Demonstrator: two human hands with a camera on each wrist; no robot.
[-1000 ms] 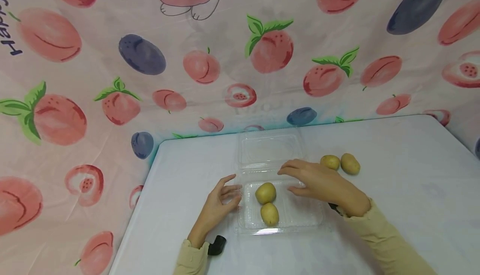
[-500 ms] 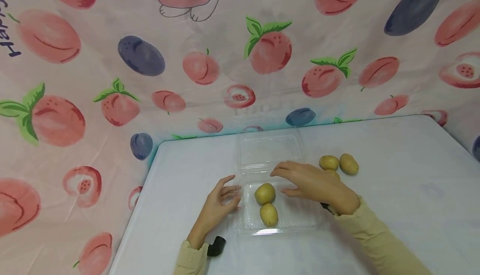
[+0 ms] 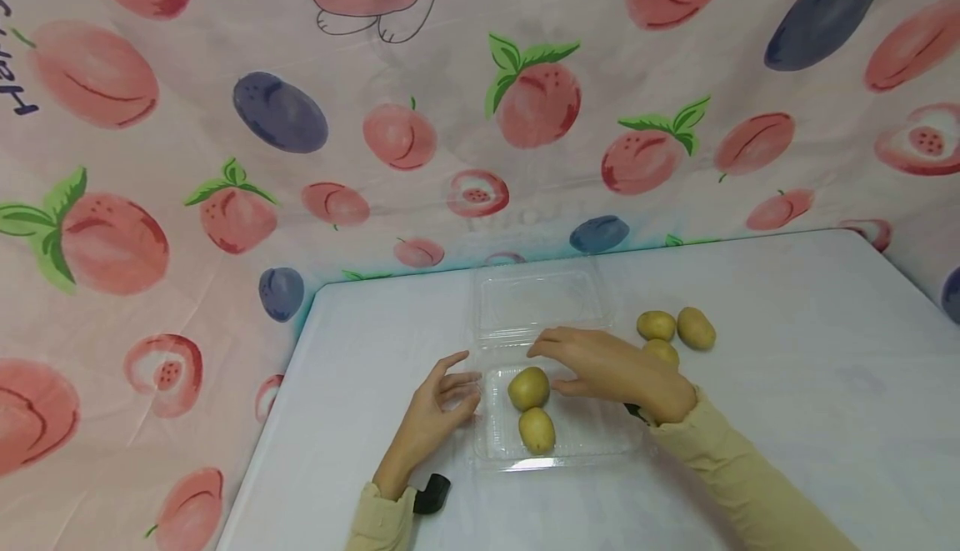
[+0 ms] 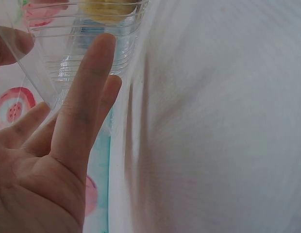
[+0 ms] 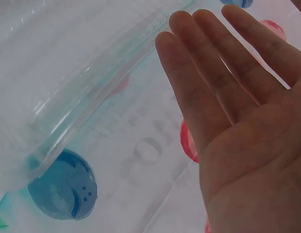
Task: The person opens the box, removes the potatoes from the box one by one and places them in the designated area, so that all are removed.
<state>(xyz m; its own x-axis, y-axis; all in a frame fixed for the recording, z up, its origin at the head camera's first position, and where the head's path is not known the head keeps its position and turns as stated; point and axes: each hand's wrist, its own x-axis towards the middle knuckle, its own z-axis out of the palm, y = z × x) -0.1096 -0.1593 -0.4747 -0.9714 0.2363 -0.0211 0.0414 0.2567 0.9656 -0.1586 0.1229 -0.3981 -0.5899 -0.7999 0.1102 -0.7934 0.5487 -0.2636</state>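
Note:
A clear plastic clamshell box [image 3: 600, 443] lies on the table with its lid [image 3: 540, 301] folded back. Inside its left half are two yellow potatoes, a far one [image 3: 528, 388] and a near one [image 3: 537, 431]. My left hand [image 3: 435, 409] is at the box's left side, thumb and fingers spread around its edge; the left wrist view shows the extended fingers [image 4: 75, 107] beside the ribbed clear wall. Over the right half of the box hovers my right hand [image 3: 611, 368], its fingertips close to the far potato. The right wrist view shows its palm [image 5: 257, 150] bare, fingers extended.
Three more potatoes form a group right of the box: one at the back [image 3: 656, 325], one at the right [image 3: 697, 328] and one partly hidden behind the right hand [image 3: 663, 353]. A fruit-print cloth [image 3: 420, 59] hangs behind the white table [image 3: 810, 384].
My right hand has moved left over the box, toward the potatoes in it, uncovering a third potato on the table. My left hand has stayed at the box's left side.

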